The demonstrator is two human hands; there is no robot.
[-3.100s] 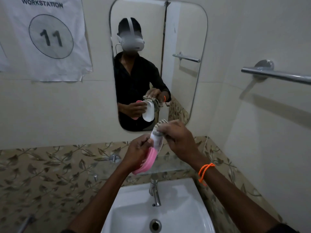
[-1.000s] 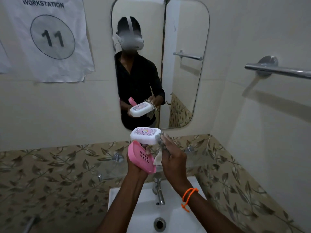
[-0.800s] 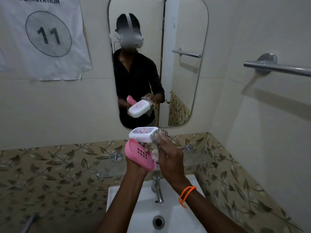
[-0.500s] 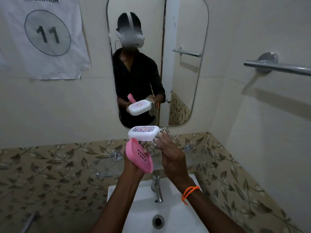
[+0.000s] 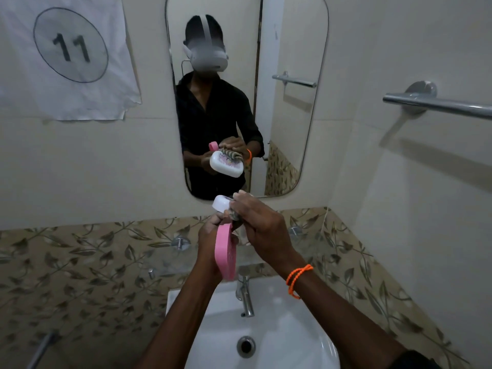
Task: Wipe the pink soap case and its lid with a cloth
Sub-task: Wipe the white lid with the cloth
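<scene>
Firmly: left hand (image 5: pixel 210 243) gripping pink case (image 5: pixel 225 254) and white lid (image 5: pixel 221 203); right hand (image 5: pixel 262 225) pinching cloth (image 5: pixel 234 214), rubbing lid's top evenly.

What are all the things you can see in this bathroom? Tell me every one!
soap case: one, pink, held on edge above the sink
lid: one, white, above the pink case
cloth: one, striped, pressed against the lid
sink: one, white, at the bottom
tap: one, silver, at the back of the sink
mirror: one, on the wall ahead
paper sign: one, white, numbered 11, upper left
towel rail: one, silver, right wall
leaf tiles: brown band along the wall
wrist band: orange, on the right wrist
left hand: grips the case and lid
right hand: holds the cloth
</scene>
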